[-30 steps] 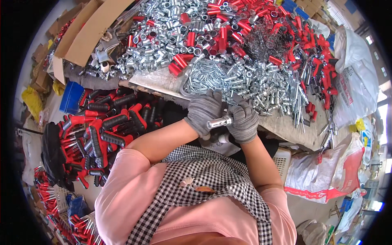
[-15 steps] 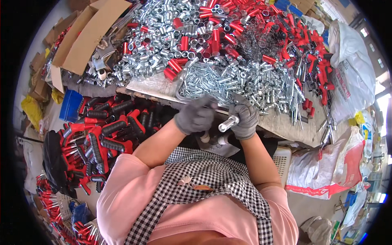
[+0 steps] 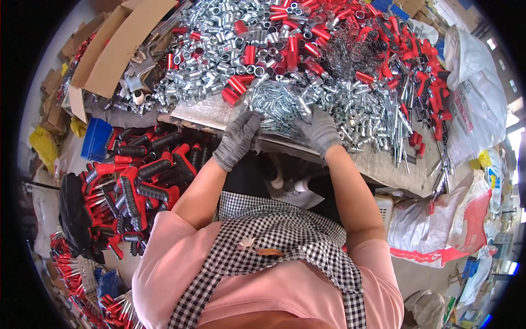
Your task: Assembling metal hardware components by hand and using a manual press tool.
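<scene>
Edges: grey worktable (image 3: 383, 164) front edge runs just below both hands, bare strip at 4 o'clock | left grey-gloved hand (image 3: 236, 140) curled at the edge, grasp cannot be told | right grey-gloved hand (image 3: 319, 130) closed on short silver metal tube (image 3: 303, 112) (over the heap of small silver pins (image 3: 274, 104), 12 o'clock).

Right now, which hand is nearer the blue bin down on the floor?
Left. The left hand sits at the table's near edge, on the same side as the blue bin; the right hand is farther across, on the pile of small silver parts.
</scene>
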`<state>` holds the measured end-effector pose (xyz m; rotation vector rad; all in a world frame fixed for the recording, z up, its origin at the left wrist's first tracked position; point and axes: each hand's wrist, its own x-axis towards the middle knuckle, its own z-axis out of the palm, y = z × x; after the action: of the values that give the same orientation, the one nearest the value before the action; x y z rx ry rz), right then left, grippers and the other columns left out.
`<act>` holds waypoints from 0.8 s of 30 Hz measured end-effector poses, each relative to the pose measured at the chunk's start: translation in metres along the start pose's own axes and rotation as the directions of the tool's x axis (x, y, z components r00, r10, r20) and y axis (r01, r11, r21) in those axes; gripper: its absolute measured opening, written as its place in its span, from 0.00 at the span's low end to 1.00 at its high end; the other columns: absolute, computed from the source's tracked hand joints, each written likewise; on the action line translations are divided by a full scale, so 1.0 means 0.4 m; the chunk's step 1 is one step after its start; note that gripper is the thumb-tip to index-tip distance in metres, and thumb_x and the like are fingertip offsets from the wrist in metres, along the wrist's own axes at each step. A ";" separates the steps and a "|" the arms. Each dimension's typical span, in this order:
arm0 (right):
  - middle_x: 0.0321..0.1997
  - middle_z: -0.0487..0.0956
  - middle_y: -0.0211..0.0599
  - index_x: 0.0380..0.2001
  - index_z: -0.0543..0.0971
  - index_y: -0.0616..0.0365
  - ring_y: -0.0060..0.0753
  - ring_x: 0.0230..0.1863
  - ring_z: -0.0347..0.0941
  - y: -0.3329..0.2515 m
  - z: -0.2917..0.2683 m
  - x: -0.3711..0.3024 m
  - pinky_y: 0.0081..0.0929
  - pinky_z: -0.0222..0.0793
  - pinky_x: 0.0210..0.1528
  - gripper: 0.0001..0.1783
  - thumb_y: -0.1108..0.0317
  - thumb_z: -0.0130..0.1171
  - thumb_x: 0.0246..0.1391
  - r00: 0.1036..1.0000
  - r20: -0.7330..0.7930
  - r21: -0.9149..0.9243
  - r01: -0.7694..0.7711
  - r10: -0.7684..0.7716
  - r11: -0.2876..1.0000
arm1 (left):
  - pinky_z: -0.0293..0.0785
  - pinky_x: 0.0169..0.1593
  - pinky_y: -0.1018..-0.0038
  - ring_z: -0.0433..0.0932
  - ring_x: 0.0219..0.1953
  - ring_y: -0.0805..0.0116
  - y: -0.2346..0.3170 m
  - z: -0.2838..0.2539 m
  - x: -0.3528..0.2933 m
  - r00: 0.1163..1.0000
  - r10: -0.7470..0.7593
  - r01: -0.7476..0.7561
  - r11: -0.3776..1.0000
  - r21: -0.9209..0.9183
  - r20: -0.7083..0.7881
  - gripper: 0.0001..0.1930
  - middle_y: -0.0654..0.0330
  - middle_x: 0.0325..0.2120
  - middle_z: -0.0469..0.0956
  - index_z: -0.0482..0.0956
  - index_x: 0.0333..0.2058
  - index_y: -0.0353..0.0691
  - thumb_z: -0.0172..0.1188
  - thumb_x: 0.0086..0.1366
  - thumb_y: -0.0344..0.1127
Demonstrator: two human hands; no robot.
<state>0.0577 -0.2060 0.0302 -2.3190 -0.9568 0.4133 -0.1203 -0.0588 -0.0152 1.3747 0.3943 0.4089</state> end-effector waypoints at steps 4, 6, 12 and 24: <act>0.39 0.78 0.51 0.46 0.71 0.64 0.47 0.38 0.76 0.042 -0.029 0.038 0.39 0.70 0.41 0.31 0.51 0.62 0.48 0.988 -0.075 -0.059 0.134 -0.138 0.989 | 0.71 0.41 0.78 0.73 0.36 0.75 -0.013 -0.013 -0.001 0.988 0.090 -0.060 0.973 0.225 -0.123 0.17 0.61 0.33 0.76 0.73 0.46 0.33 0.58 0.64 0.38; 0.35 0.79 0.42 0.47 0.70 0.61 0.31 0.30 0.75 0.125 -0.073 0.048 0.29 0.71 0.28 0.25 0.57 0.60 0.52 0.990 -0.098 0.148 0.117 -0.103 0.982 | 0.70 0.45 0.78 0.73 0.39 0.75 -0.015 -0.010 -0.005 0.995 0.043 -0.022 0.976 0.215 -0.091 0.18 0.61 0.36 0.76 0.73 0.48 0.32 0.59 0.63 0.37; 0.30 0.74 0.32 0.47 0.71 0.60 0.15 0.21 0.64 0.248 -0.198 -0.044 0.10 0.57 0.15 0.19 0.57 0.50 0.61 0.994 -0.056 0.996 0.061 0.096 -0.058 | 0.70 0.46 0.72 0.74 0.41 0.68 0.011 0.052 -0.002 0.984 0.174 -0.176 0.915 0.364 0.037 0.20 0.57 0.37 0.77 0.75 0.46 0.35 0.64 0.59 0.40; 0.35 0.79 0.36 0.45 0.76 0.64 0.27 0.37 0.75 0.174 -0.150 -0.414 0.25 0.70 0.43 0.22 0.66 0.61 0.46 0.982 0.051 0.460 0.138 -0.181 0.877 | 0.73 0.42 0.61 0.77 0.37 0.53 0.076 0.151 0.013 0.676 0.118 -0.673 0.502 0.543 0.728 0.24 0.52 0.36 0.77 0.79 0.42 0.41 0.68 0.46 0.46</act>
<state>0.0090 -0.3886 0.0431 -1.7947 -0.9667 0.6098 -0.0872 -0.1032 0.0240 2.4221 -0.4262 0.1382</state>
